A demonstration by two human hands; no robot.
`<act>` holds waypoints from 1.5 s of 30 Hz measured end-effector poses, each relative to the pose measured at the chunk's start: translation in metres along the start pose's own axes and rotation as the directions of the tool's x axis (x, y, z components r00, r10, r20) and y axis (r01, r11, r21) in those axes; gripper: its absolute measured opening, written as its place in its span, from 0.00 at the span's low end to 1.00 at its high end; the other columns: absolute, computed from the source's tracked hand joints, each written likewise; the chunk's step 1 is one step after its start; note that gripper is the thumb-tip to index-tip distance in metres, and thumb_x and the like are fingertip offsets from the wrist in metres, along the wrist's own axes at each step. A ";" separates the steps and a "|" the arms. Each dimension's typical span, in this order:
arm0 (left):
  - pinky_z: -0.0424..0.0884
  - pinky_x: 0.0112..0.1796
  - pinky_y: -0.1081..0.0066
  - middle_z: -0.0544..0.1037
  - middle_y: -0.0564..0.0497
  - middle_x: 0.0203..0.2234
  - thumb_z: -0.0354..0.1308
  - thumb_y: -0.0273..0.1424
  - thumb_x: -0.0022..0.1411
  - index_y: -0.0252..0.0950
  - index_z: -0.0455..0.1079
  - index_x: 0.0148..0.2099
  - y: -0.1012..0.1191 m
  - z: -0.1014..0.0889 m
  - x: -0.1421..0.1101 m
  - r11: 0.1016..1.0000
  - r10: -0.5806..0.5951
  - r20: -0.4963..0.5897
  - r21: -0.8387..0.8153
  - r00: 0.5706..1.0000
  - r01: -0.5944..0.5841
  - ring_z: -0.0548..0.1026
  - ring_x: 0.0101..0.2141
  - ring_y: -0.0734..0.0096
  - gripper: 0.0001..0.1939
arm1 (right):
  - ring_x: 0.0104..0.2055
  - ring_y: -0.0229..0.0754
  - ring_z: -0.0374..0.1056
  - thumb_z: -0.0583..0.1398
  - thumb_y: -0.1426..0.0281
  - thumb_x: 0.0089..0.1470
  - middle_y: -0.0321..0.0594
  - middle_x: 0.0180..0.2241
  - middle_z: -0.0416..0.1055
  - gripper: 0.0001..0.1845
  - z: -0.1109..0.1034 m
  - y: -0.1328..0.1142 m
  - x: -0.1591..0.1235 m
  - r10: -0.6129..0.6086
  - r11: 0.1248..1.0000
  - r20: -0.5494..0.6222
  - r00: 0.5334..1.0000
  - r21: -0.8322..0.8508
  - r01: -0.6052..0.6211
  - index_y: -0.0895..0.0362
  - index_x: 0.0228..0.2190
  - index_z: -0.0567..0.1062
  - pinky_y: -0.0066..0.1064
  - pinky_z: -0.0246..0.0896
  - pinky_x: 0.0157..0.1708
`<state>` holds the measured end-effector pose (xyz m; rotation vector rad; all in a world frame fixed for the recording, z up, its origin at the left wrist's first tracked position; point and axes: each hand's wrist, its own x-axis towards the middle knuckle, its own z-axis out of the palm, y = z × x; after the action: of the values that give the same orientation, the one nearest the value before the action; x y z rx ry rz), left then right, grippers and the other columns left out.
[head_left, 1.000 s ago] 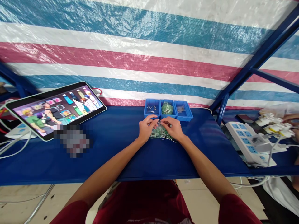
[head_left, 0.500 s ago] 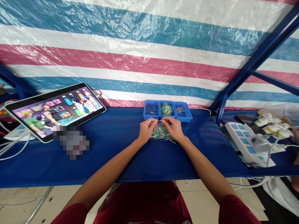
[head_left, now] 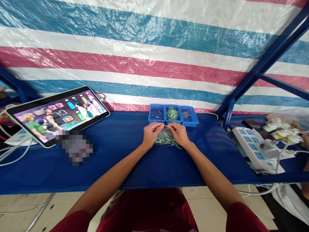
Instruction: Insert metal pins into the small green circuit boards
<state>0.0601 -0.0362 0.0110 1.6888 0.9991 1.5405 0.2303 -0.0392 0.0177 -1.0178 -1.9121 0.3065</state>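
Note:
My left hand [head_left: 151, 134] and my right hand [head_left: 179, 133] are close together over the blue table, fingertips pinched. Between the fingertips runs a thin, light-coloured rod [head_left: 165, 125], gripped at both ends; its exact kind is too small to make out. Beneath and between the hands lies a pile of green pieces and thin metal rods [head_left: 168, 138], partly hidden by my fingers. Just beyond stand three joined blue bins: the left bin [head_left: 150, 118] holds loose metal pieces, the middle one a green bundle [head_left: 172, 113], the right one small greyish pieces [head_left: 186, 114].
A tablet [head_left: 60, 112] with a cartoon picture leans at the left, a blurred patch [head_left: 78, 148] in front of it. To the right are a white power strip [head_left: 253, 146], a blue frame post [head_left: 246, 74] and cables. A striped sheet [head_left: 145, 64] hangs behind the table [head_left: 120, 167].
Both hands have shifted only slightly at the fingertips, still pinched around the thin rod. The pile, bins and tablet look the same.

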 end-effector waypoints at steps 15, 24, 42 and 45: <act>0.68 0.31 0.74 0.76 0.51 0.28 0.56 0.41 0.64 0.36 0.76 0.42 0.000 -0.002 0.001 0.984 0.088 0.071 0.151 0.994 -0.098 0.71 0.27 0.73 0.14 | 0.28 0.42 0.70 0.48 0.57 0.65 0.43 0.27 0.75 0.25 -0.004 -0.004 0.001 0.097 0.994 -0.112 0.989 -0.041 -0.102 0.59 0.32 0.77 0.32 0.64 0.33; 0.64 0.25 0.77 0.70 0.58 0.18 0.61 0.40 0.60 0.36 0.71 0.38 -0.003 0.000 -0.003 0.998 -0.053 0.020 0.032 0.998 0.052 0.67 0.19 0.78 0.12 | 0.23 0.37 0.64 0.56 0.61 0.60 0.38 0.25 0.72 0.13 0.001 -0.005 -0.002 -0.041 0.998 0.019 0.999 0.054 0.040 0.56 0.33 0.77 0.28 0.61 0.25; 0.69 0.23 0.76 0.74 0.51 0.25 0.63 0.40 0.57 0.34 0.75 0.37 0.000 -0.002 0.000 0.986 -0.117 0.083 -0.107 0.990 0.125 0.71 0.24 0.73 0.14 | 0.27 0.38 0.66 0.50 0.59 0.65 0.40 0.25 0.72 0.22 -0.004 -0.007 0.000 -0.020 1.000 -0.016 1.000 0.022 0.020 0.57 0.27 0.74 0.30 0.61 0.31; 0.68 0.22 0.76 0.74 0.51 0.25 0.62 0.40 0.57 0.33 0.75 0.36 -0.002 -0.002 0.000 0.986 -0.128 0.070 -0.099 0.989 0.135 0.71 0.23 0.74 0.14 | 0.28 0.39 0.68 0.50 0.58 0.65 0.41 0.26 0.73 0.22 -0.003 -0.007 0.000 -0.010 0.999 -0.016 1.000 0.035 0.011 0.57 0.28 0.75 0.30 0.62 0.32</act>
<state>0.0584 -0.0352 0.0097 1.5589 0.9611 1.4199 0.2296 -0.0439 0.0235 -0.9837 -1.8910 0.3245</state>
